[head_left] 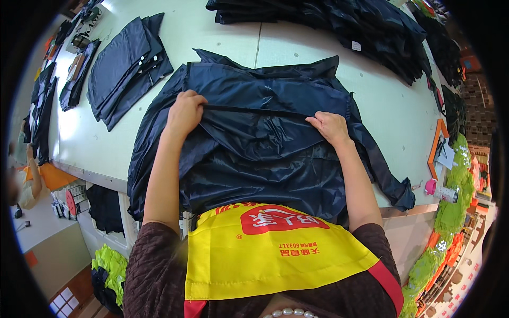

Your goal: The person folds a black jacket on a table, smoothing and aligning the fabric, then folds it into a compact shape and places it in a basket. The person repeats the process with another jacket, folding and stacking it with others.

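On the white table (222, 32), both hands' grip closed on a dark jacket (265, 153) fold.

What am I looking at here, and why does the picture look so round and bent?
There is no machine in this picture, only a person at work. The single picture comes from a wide fisheye camera worn on the person's head, looking down, which is why straight edges curve toward the rim. The two bare forearms rising from the lower edge are the wearer's own, above a yellow apron.

On the white table lies a dark navy garment of thin shiny fabric, spread out and hanging over the near edge. The left hand grips a fold of it, and the right hand pinches the same fold further along, so the edge runs taut between them.

Around it: folded dark pieces to the far left and a pile of dark garments at the far side.
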Available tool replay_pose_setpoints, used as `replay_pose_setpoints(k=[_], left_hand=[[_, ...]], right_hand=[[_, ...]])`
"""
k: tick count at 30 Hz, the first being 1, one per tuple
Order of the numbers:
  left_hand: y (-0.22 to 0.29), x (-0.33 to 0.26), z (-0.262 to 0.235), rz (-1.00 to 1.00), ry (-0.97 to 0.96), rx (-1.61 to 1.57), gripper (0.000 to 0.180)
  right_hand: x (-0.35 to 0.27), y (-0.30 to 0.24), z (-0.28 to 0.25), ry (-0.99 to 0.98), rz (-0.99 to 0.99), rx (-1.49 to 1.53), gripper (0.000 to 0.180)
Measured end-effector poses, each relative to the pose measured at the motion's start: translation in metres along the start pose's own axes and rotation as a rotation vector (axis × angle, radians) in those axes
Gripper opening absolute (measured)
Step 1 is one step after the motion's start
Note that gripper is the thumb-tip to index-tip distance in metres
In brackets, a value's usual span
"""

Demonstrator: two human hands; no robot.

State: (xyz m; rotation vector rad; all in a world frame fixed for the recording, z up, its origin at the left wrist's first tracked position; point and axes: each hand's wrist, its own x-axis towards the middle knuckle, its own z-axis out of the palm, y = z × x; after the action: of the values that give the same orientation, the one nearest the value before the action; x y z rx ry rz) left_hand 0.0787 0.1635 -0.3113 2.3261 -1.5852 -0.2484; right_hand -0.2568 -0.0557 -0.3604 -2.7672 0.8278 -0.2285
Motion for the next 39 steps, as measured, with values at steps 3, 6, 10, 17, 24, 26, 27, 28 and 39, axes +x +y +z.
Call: replay_pose_setpoints(k=[3, 6, 10, 17, 24, 26, 27, 28, 39], left_hand=[[-0.004, 0.003, -0.013, 0.009, 0.095, -0.175, 0.018], [-0.003, -0.001, -0.023, 0.097, 0.203, -0.064, 0.025], [-0.019, -0.001, -0.038, -0.063, -0.154, -0.505, 0.042], [-0.029, 0.023, -0.023, 0.086, -0.295, -0.137, 0.038], [-0.011, 0.016, 0.010, 0.151, 0.261, 0.176, 0.029], [0.028, 0.013, 0.022, 0.275, 0.415, 0.026, 0.026], [0.050, 0.014, 0.032, 0.347, 0.391, -0.124, 0.025], [0.069, 0.016, 0.049, 0.457, 0.286, -0.202, 0.030], [0.123, -0.016, 0.100, 0.638, -0.298, 0.082, 0.092]], right_hand=[[0.002, 0.007, -0.005, -0.059, -0.001, 0.077, 0.042], [0.002, 0.009, -0.010, -0.060, -0.042, 0.047, 0.043], [0.000, 0.010, -0.021, -0.029, -0.056, -0.018, 0.044], [0.000, 0.027, -0.018, 0.029, -0.041, -0.135, 0.049], [0.006, 0.018, -0.012, 0.307, -0.033, -0.152, 0.021], [-0.004, 0.007, -0.012, 0.602, 0.003, -0.156, 0.026], [-0.011, 0.002, -0.015, 0.690, 0.098, -0.150, 0.038], [-0.021, 0.003, -0.013, 0.750, 0.214, -0.147, 0.046], [-0.016, -0.022, -0.025, 0.742, 0.515, 0.964, 0.043]])
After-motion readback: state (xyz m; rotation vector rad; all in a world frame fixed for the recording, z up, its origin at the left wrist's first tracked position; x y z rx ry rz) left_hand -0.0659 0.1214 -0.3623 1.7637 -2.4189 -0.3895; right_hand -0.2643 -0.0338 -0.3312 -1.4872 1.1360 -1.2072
